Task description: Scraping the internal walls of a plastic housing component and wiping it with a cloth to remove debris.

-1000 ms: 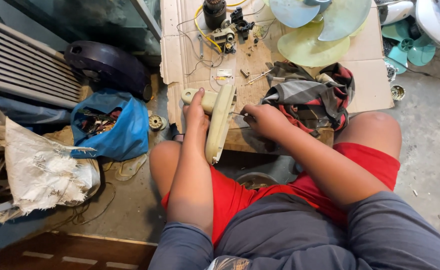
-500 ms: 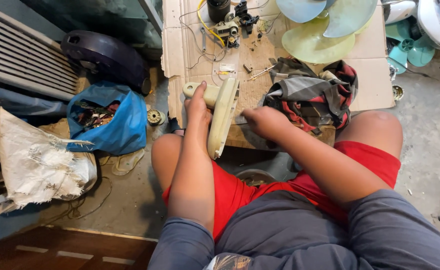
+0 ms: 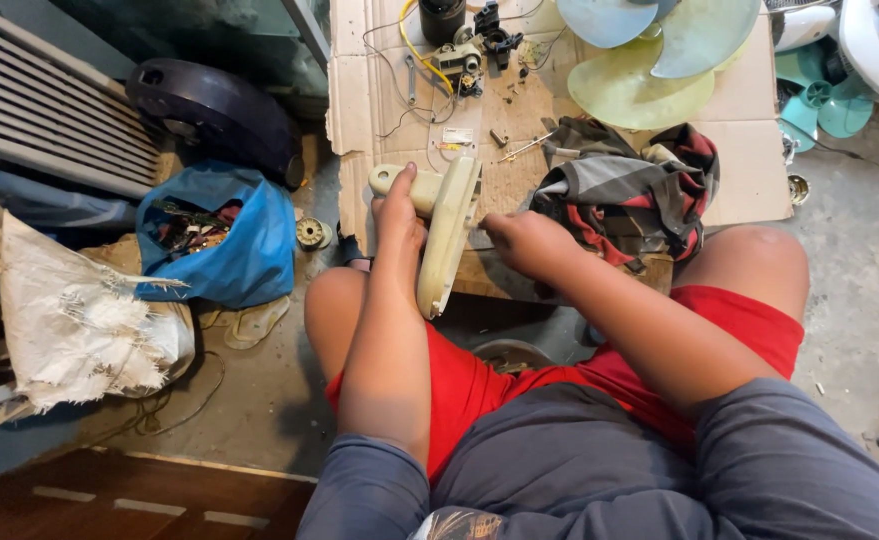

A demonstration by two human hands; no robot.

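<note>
My left hand (image 3: 399, 215) grips a cream plastic fan housing (image 3: 447, 235), held on edge above a wooden board (image 3: 499, 275) in front of my knees. My right hand (image 3: 519, 240) is closed against the housing's right side, on a thin tool whose shape is hidden by the fingers. A folded grey, red and black cloth (image 3: 629, 195) lies just right of that hand. Behind, on a cardboard sheet (image 3: 749, 170), sit a small motor with wires (image 3: 459, 50) and pale green fan blades (image 3: 649, 60).
A blue bag (image 3: 224, 235) of parts sits on the floor to the left, with a torn white sack (image 3: 79, 320) and a dark round fan base (image 3: 214, 110) nearby. A louvred grille (image 3: 39, 110) leans at far left. More fan parts (image 3: 839, 70) lie at the upper right.
The view has shifted slightly; both hands stay on the cream housing in nearly the same pose.
</note>
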